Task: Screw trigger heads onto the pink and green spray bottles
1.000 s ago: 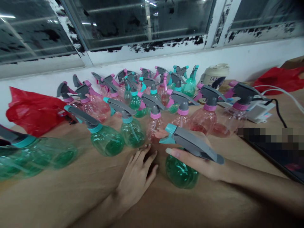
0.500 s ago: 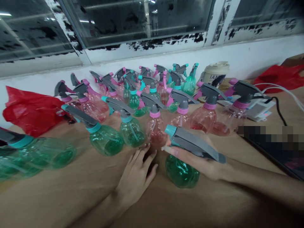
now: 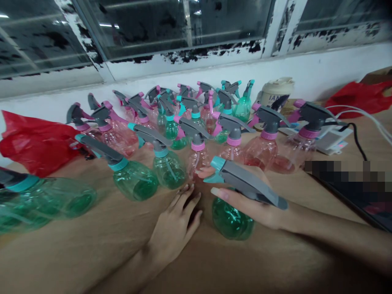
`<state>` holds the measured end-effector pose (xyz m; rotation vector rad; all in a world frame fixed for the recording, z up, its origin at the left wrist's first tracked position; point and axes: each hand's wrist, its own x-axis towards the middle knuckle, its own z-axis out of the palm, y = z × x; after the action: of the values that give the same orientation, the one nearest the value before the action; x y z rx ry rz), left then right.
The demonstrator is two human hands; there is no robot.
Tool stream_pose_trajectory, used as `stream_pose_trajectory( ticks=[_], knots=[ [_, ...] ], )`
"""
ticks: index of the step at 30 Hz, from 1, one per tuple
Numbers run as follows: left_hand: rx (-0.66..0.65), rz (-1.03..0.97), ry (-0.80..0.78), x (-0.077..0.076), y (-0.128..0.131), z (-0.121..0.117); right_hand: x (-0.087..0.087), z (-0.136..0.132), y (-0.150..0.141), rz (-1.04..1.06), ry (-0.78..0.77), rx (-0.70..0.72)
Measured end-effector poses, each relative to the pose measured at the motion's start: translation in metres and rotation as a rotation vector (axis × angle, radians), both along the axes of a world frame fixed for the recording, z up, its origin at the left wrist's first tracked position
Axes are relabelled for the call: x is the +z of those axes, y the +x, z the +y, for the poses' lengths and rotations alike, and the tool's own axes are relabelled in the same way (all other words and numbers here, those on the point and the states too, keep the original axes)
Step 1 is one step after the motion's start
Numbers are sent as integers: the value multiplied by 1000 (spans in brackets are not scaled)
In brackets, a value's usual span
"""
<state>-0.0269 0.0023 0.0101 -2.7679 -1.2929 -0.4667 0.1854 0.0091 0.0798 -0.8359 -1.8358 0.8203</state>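
My right hand (image 3: 254, 204) is wrapped around the neck of a green spray bottle (image 3: 232, 218) with a grey and teal spray head. Its thumb lies along the near side, and the other fingers are mostly hidden behind the head, with fingertips showing by the teal trigger. The bottle is upright at the table's near middle. My left hand (image 3: 174, 226) lies palm down on the table (image 3: 122, 249), fingers spread and holding nothing. Just beyond its fingertips stand another green spray bottle (image 3: 169, 169) and a pink one (image 3: 197, 159).
Several pink and green spray bottles crowd the table toward the wall, with more green ones (image 3: 45, 200) at the left. Red plastic bags (image 3: 36, 141) (image 3: 358, 98) lie at both sides. A white tub (image 3: 277, 92), cables and a dark flat device (image 3: 352, 196) are on the right.
The teal trigger and fingertips beside it now show more clearly at my right hand. The whole view has shifted slightly; my left hand stays flat on the table.
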Motion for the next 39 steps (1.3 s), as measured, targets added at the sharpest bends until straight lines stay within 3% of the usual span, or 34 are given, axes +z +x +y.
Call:
stream_pose_trajectory(
  ticks=[8,19,39],
  knots=[
    [0,4,-7,0,-1,0,-2,-1,1,-69,86,-68],
    [-33,6,30,1,0,1,-3,-1,1,23,-12,48],
    [-46,25,-11,5,0,2,7,0,-1,-1,63,-4]
  ],
)
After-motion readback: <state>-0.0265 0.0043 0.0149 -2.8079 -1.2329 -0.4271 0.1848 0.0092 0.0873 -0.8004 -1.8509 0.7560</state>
